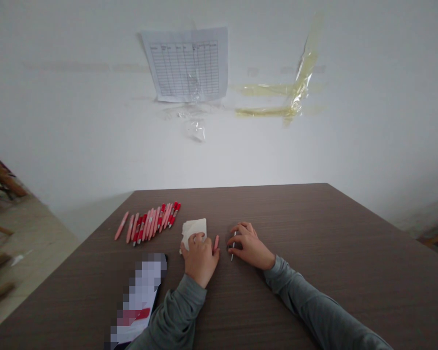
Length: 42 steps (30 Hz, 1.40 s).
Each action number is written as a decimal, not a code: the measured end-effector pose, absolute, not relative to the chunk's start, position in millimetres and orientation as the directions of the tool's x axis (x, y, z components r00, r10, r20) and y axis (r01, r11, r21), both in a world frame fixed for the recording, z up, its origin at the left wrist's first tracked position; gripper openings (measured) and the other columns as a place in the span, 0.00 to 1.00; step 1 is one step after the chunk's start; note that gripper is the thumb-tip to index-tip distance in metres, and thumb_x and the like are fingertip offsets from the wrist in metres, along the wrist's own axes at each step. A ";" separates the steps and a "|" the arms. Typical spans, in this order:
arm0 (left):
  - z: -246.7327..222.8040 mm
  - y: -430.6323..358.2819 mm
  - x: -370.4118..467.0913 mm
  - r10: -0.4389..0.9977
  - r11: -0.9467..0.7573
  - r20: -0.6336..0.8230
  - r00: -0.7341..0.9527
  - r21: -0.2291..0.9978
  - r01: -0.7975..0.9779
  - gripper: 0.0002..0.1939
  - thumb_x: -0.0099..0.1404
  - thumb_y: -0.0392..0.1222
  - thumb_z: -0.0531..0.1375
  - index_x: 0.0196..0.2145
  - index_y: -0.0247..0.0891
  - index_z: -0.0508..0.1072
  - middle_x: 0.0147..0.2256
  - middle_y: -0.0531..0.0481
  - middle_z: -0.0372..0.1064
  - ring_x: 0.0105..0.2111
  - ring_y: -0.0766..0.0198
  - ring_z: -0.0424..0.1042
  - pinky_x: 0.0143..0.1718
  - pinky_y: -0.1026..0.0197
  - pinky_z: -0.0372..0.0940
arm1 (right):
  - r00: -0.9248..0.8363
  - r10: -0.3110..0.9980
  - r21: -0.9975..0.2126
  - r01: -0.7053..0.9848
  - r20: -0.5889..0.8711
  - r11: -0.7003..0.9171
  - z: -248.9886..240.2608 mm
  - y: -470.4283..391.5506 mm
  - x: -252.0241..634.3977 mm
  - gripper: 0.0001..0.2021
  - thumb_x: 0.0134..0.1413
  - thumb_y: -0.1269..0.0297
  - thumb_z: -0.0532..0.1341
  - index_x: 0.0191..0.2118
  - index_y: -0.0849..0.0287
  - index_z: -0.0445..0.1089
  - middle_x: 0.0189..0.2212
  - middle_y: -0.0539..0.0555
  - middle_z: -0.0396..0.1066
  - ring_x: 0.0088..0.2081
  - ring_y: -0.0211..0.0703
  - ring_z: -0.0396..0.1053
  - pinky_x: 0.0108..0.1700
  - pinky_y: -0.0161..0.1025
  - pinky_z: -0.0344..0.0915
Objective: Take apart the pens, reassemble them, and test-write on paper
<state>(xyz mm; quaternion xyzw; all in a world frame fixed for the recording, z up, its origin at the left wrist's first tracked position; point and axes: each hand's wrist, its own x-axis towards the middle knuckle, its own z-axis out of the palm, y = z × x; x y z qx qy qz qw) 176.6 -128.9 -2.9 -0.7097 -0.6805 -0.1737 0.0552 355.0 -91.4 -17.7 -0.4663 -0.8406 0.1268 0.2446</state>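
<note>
On the brown table, my left hand (199,259) rests over the lower part of a cream paper piece (195,227), fingers bent and pressed down on it. A pink pen part (216,242) lies beside that hand, against its thumb side. To the right, my right hand (246,244) has its fingers closed around a thin, pale refill-like stick (233,247), which points toward me. Several pink and red pens (151,223) lie in a slanted row at the left rear. Part of the paper is hidden under my left hand.
A pixelated, pale flat object (140,296) with a dark edge lies at the table's left front, by my left sleeve. Behind the table (277,204) stands a white wall with a taped printed sheet (190,63) and yellowish tape strips (295,97).
</note>
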 end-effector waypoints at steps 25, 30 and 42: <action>-12.8 -111.9 155.5 0.971 0.010 0.240 -0.020 0.043 0.999 0.22 0.66 0.46 0.47 0.57 0.40 0.62 0.59 0.41 0.60 0.59 0.47 0.56 0.56 0.36 0.53 | -0.312 0.858 -0.386 0.793 0.407 0.472 -34.1 -74.5 433.1 0.15 0.59 0.60 0.55 0.50 0.51 0.70 0.51 0.55 0.67 0.54 0.49 0.58 0.57 0.49 0.58; -17.2 -107.4 151.0 0.985 0.031 0.172 -0.034 0.020 0.999 0.24 0.67 0.47 0.46 0.59 0.45 0.60 0.61 0.43 0.56 0.61 0.45 0.53 0.55 0.33 0.52 | -0.263 0.914 -0.304 0.883 0.309 0.357 -51.3 -78.3 452.2 0.23 0.59 0.58 0.53 0.60 0.50 0.58 0.61 0.53 0.55 0.59 0.50 0.53 0.59 0.52 0.55; -24.3 -104.8 148.3 0.987 0.006 0.159 -0.008 0.010 1.000 0.23 0.67 0.47 0.46 0.58 0.46 0.62 0.61 0.44 0.56 0.60 0.46 0.55 0.54 0.38 0.56 | -0.239 0.944 -0.192 0.940 0.227 0.284 -59.3 -80.4 451.4 0.22 0.62 0.52 0.47 0.60 0.44 0.58 0.62 0.49 0.54 0.61 0.54 0.51 0.60 0.60 0.49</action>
